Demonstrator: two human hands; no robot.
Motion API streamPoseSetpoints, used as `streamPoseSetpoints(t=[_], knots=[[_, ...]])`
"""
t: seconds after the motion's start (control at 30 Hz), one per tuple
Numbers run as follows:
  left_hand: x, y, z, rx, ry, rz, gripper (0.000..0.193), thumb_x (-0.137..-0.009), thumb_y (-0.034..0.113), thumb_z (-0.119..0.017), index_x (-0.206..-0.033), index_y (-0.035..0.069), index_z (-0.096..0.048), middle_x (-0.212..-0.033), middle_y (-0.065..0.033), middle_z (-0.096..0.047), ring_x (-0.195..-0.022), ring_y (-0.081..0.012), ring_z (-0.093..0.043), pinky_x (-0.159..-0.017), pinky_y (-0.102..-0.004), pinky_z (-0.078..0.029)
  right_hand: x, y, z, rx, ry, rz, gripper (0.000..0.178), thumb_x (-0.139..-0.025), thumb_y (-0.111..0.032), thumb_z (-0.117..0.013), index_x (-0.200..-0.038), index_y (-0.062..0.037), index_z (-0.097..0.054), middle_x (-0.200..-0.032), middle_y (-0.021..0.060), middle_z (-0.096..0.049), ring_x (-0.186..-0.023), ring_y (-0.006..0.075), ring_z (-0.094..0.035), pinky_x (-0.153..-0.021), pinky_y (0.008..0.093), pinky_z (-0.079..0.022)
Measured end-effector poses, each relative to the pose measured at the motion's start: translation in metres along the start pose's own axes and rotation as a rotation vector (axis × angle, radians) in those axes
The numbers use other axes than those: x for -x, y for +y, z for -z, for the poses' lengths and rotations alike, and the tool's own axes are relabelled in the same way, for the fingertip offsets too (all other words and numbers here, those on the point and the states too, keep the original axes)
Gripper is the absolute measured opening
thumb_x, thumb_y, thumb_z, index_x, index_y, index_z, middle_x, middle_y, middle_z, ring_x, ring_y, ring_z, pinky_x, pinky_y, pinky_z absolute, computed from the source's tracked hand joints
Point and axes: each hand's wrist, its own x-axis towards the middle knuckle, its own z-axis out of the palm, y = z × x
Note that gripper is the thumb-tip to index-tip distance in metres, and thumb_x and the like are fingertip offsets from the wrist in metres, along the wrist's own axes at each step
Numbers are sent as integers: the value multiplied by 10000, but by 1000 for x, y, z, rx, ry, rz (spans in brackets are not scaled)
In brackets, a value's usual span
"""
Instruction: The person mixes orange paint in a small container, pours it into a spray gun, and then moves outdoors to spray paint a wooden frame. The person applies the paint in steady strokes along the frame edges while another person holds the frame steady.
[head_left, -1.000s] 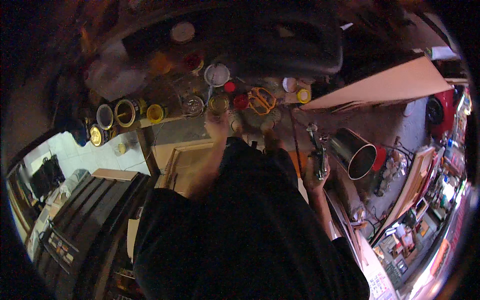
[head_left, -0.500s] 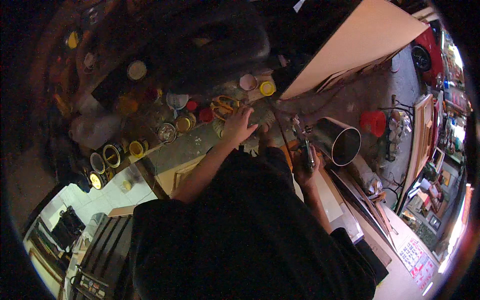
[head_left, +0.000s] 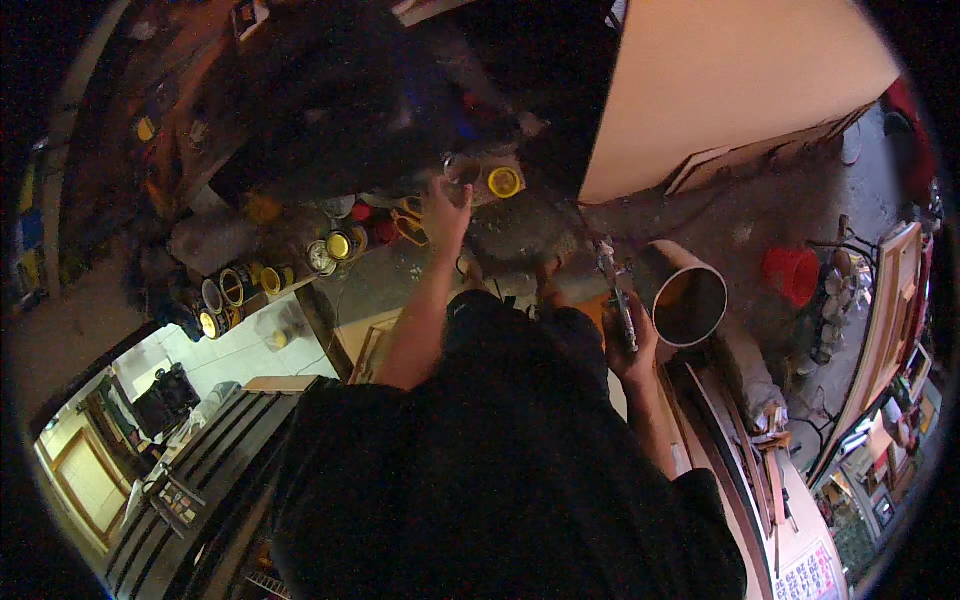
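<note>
My left hand (head_left: 449, 212) reaches forward, with its thumb and fingers around the near side of a small pale cup (head_left: 461, 167). Just right of that cup is a round yellow-topped container (head_left: 504, 182). A pair of yellow-handled tools (head_left: 410, 222) lies left of my left wrist. In my right hand (head_left: 632, 350) is a metal spray gun (head_left: 613, 285), gripped by its handle, its head pointing away from me. Close on its right is a large dark cylinder with a pale rim (head_left: 690, 306).
Several open paint cans (head_left: 240, 285) line the bench edge at left. A large tan board (head_left: 730, 100) leans at the far right. A red bucket (head_left: 790, 275) stands on the right. Long wood strips (head_left: 725, 440) lie by my right forearm. Dark slats (head_left: 195, 465) are at lower left.
My left hand has moved forward and left, from above the yellow-handled tools to the cup, and closed around it. The spray gun stays in my right hand. The whole view has shifted.
</note>
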Motion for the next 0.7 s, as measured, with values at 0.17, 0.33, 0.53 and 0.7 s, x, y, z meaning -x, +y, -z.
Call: streamPoseSetpoints(t=[0.17,0.33,0.53,0.7], knots=[[-12,-6,-13,-447,1,-390,363,-825,304,-792,-1147,195,-666,-1228,-97,-617,-1120,-334,-627,-943,-507,-515,-25,2,47,-128,-52,-74,276,-977,-148,-662,-1200,10,-624,-1001,128,-705,-903,186,-674,-797,324,-529],[-15,-1,-3,-503,-130,-359,267,-843,276,-763,-1090,208,-685,-1244,-82,-593,-1185,-315,-575,-962,-494,-482,-38,-4,65,-206,50,-151,270,-967,-129,-662,-1203,-8,-612,-973,131,-699,-852,190,-661,-779,331,-526],[-16,-18,-2,-440,-67,-490,216,-851,276,-756,-1031,183,-677,-1191,-80,-594,-1153,-322,-569,-943,-491,-480,-33,13,50,-411,179,-339,210,-962,-96,-652,-1153,-15,-619,-931,91,-689,-821,139,-623,-743,305,-506],[-18,-29,13,-11,-238,-426,205,-914,243,-694,-1082,131,-657,-1187,-99,-593,-1131,-311,-587,-965,-449,-480,-33,-9,53,-218,175,-252,187,-960,-90,-669,-1127,-23,-621,-886,42,-665,-802,96,-587,-720,280,-492]])
